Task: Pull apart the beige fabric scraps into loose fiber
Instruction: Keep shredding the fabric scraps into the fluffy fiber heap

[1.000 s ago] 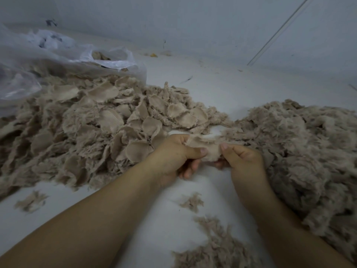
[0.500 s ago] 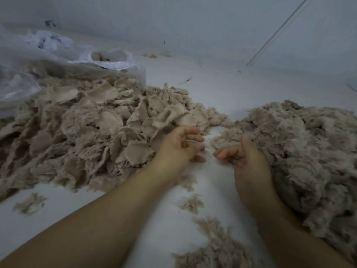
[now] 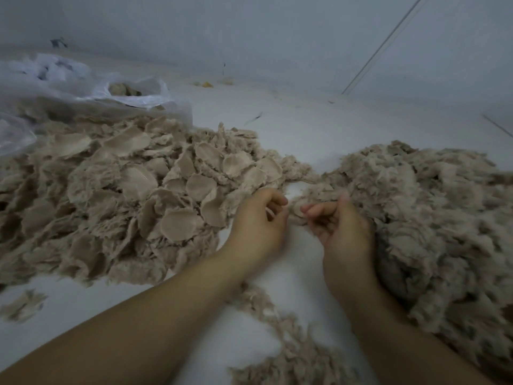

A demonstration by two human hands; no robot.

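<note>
scraps (image 3: 177, 187) pile just left of left hand (image 3: 258, 220), big and untorn. fiber (image 3: 422, 218) heap touching right hand (image 3: 342, 232), roughly half done by my guess. both hands curled, a small tuft (image 3: 298, 215) seemingly pinched between them.

Far left, a clear plastic bag (image 3: 133, 99), crumpled, mouth gaping toward the middle. Behind it, a second heap of translucent white plastic (image 3: 41, 69) with dark markings, too blurred to read. Underneath everything, a pale white floor (image 3: 305, 134), running back to a grey-white wall (image 3: 249, 31). On the wall at right, a thin pale strip (image 3: 383, 45) slanting down to the floor line. Near the base of the wall, a few small yellowish crumbs (image 3: 206, 84). Closer in, a little dark fleck (image 3: 256, 117) lying alone on the floor. Top left, a small dark smudge (image 3: 58, 42) low on the wall.
</note>
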